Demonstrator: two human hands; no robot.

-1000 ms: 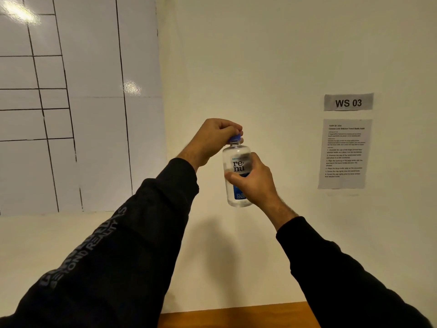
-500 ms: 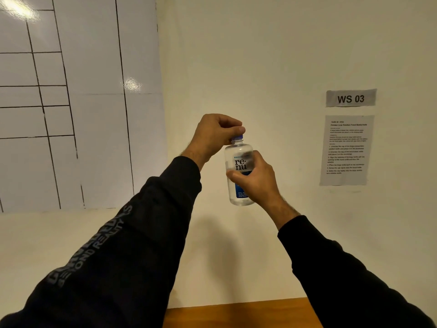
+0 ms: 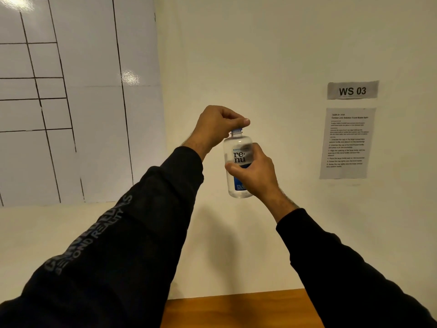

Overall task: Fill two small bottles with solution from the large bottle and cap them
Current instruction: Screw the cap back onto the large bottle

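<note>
A white wall (image 3: 260, 55) fills most of the frame, w/ a gridded board (image 3: 71, 91) upper left, a "WS 03" sign (image 3: 352, 90) and instruction sheet (image 3: 346, 143) at right, and a strip of wooden counter (image 3: 236, 308) at bottom centre.

The bottle (image 3: 237, 162) is held mid-frame, well above the counter, upright: long axis approx. vertical, neck up. Its body is gripped by the right hand (image 3: 256, 176), fingers curled round the label. The blue cap (image 3: 236, 130) is pinched by the left hand (image 3: 218, 125), fingers closed over it from above.

Handling, as judged: clear plastic, prob. smooth and somewhat squeezable, moderately heavy if full. It is best taken at mid-body; too firm a squeeze could spill soln. once the cap is off. No small bottles are seen.
</note>
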